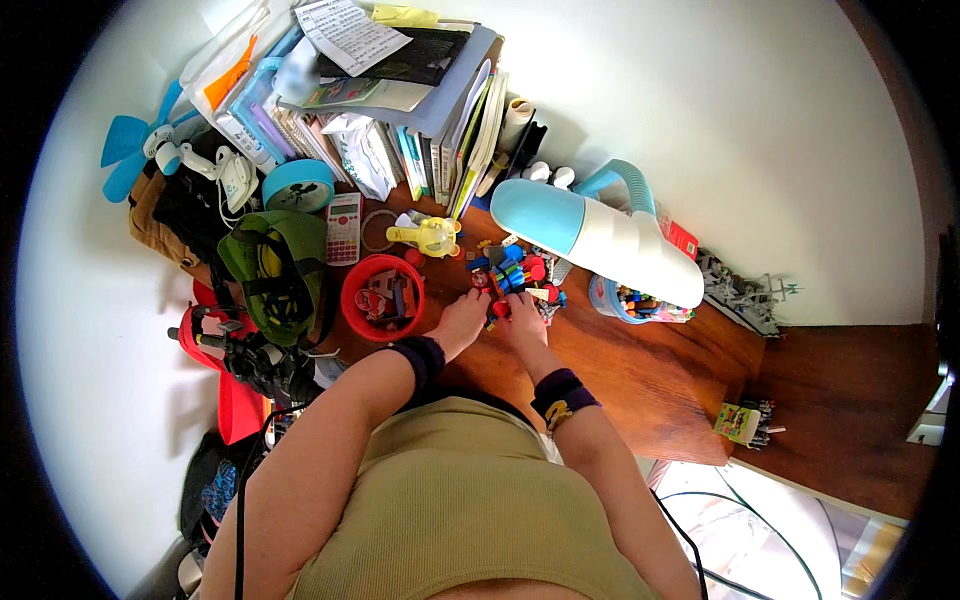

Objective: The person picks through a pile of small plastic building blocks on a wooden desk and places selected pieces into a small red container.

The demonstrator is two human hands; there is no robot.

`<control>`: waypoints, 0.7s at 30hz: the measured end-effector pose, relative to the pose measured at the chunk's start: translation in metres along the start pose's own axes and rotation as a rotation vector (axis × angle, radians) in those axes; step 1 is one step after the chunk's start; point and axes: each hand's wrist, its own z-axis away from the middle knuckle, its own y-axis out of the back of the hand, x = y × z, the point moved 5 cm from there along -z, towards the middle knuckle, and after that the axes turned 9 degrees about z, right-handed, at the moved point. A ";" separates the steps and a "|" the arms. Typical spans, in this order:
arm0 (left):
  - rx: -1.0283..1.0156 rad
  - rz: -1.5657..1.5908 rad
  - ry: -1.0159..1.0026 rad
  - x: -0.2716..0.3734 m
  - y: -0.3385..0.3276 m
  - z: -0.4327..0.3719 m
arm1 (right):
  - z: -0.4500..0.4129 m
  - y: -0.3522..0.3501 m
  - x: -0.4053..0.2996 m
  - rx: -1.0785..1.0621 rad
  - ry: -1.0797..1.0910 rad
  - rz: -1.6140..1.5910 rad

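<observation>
A pile of small plastic building bricks [510,276], blue, red, grey and yellow, lies on the wooden desk [600,367]. My left hand [466,316] is at the pile's near left edge, its fingertips by small red pieces. Close beside it, my right hand [523,324] touches the near side of the pile next to a round red piece [500,308]. Whether either hand grips a piece is too small to tell. To the left of my left hand stands a round red tub [382,335] with red and grey parts in it.
A blue and white desk lamp [600,236] arches over the pile's right side, above a pen tub [604,298]. Behind the pile are a yellow handheld fan [427,237] and a row of books [442,169]. A calculator [344,229] and green bag [270,277] sit left.
</observation>
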 end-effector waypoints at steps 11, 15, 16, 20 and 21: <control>-0.066 0.126 0.063 -0.002 0.003 0.001 | -0.004 -0.004 0.007 0.099 0.015 -0.066; -0.126 0.164 0.078 0.001 0.006 0.001 | 0.006 0.000 0.004 0.008 -0.057 -0.317; -0.145 0.177 0.065 0.003 0.008 0.001 | 0.009 0.004 0.001 0.037 -0.054 -0.369; -0.090 0.209 -0.013 0.003 0.014 -0.003 | 0.011 0.017 -0.010 0.026 -0.027 -0.450; -0.054 0.212 -0.073 0.007 0.020 -0.005 | 0.010 0.019 -0.011 0.048 -0.001 -0.499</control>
